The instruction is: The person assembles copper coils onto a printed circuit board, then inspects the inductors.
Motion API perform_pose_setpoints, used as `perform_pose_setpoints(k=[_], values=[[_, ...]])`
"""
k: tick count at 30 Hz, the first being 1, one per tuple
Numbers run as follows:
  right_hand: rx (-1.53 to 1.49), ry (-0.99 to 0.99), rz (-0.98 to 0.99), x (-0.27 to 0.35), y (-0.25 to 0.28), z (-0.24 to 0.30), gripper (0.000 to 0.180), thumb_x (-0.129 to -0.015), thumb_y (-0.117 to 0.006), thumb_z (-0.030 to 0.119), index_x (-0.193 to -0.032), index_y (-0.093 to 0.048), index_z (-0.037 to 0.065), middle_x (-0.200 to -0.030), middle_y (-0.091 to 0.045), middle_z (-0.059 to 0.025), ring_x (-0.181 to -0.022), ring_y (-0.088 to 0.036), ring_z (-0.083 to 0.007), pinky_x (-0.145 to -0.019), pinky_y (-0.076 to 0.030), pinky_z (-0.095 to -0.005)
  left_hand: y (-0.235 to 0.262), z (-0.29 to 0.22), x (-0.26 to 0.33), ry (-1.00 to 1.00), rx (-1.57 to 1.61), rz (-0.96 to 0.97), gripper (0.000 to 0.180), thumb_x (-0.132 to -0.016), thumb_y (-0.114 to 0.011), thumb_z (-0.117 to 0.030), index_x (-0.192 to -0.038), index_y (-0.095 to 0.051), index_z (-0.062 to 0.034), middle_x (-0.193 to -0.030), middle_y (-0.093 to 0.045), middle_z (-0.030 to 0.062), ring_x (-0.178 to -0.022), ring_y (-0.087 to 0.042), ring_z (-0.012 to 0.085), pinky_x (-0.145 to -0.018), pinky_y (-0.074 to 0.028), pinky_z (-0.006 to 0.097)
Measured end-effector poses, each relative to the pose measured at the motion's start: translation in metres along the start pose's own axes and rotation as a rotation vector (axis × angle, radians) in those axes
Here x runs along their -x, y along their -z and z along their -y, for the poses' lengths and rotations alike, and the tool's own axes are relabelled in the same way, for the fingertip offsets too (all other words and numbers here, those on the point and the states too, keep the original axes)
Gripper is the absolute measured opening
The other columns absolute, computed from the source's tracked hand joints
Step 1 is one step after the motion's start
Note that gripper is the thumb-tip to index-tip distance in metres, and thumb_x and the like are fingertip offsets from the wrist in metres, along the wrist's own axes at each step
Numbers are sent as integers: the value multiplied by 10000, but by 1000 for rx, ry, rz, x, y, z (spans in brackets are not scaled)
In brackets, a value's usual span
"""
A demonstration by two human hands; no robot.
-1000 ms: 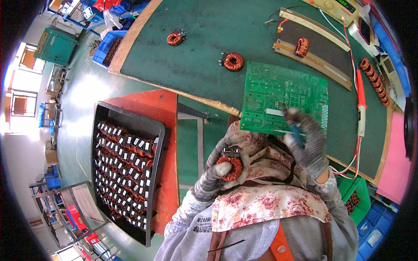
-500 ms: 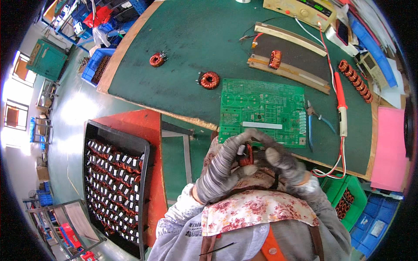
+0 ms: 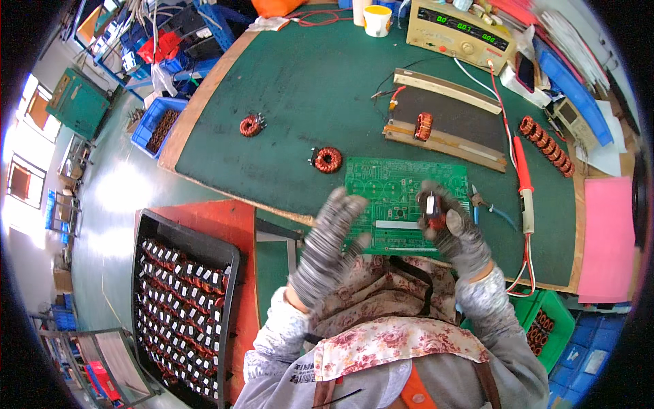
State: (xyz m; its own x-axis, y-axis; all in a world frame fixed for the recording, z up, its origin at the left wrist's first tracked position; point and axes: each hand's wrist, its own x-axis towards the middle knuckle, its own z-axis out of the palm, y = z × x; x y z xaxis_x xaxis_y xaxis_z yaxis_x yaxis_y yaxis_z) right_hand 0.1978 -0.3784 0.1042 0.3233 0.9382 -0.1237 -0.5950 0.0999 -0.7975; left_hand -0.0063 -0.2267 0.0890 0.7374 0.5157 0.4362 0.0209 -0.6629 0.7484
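While the right hand [image 3: 458, 232] is curling its gloved fingers around a copper-wound coil [image 3: 436, 219], the left hand [image 3: 327, 249] is hovering with its fingers spread and nothing between them. The coil is sitting at the fingertips of the right hand, on that hand's left side, so its exposed side is facing across toward the left hand, which is waiting well apart. A white block [image 3: 430, 203] on the coil is pointing up toward the camera, its long axis running roughly away from the wearer's body; the winding is showing just below it, partly hidden by the glove. Both hands are hanging over or beside the green circuit board [image 3: 392, 198], the right near its right part, the left by its left edge; whether either is touching the board, one cannot tell. A white strip [image 3: 397, 225] is lying crosswise between the hands, and blue-handled pliers [image 3: 503, 215] are resting just beyond the board's right edge.
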Motion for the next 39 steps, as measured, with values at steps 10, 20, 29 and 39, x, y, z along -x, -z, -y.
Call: perform_pose_setpoints(k=[10, 20, 29, 39], values=[[1819, 397, -420, -107, 69, 60, 548, -679, -696, 34, -1205, -548, 63, -1147, -561, -179, -1084, -564, -358, -935, -467, -420, 10, 119, -70, 77, -302, 16, 754, -619, -813, -64, -1310, -519, -128, -1298, -517, 138, -1226, -454, 358, -1060, -384, 428], [1865, 166, -329, -140, 51, 65, 622, -661, -757, 117, -1238, -526, 99, -1152, -578, -171, -1086, -571, -359, -947, -465, -428, 8, 105, -72, 218, -387, -33, 641, -684, -814, -119, -1263, -538, -106, -1224, -531, 136, -1109, -535, 296, -966, -452, 356], [1696, 322, -271, -152, 61, 50, 638, -664, -780, 147, -1249, -531, 90, -1199, -582, -172, -1130, -554, -351, -988, -442, -416, 11, 64, -50, 429, 1074, -159, 638, -945, -534, -482, -1343, -441, 8, -1132, -582, 115, -956, -605, 209, -879, -494, 348], [1646, 537, -289, -153, 59, 31, 702, -666, -790, 146, -1294, -489, 61, -1183, -592, -164, -1138, -549, -362, -1016, -419, -422, -4, 27, -35, 523, 1627, -68, 710, -963, -387, -565, -1384, -354, 5, -1142, -585, 193, -841, -617, 305, -768, -522, 415]])
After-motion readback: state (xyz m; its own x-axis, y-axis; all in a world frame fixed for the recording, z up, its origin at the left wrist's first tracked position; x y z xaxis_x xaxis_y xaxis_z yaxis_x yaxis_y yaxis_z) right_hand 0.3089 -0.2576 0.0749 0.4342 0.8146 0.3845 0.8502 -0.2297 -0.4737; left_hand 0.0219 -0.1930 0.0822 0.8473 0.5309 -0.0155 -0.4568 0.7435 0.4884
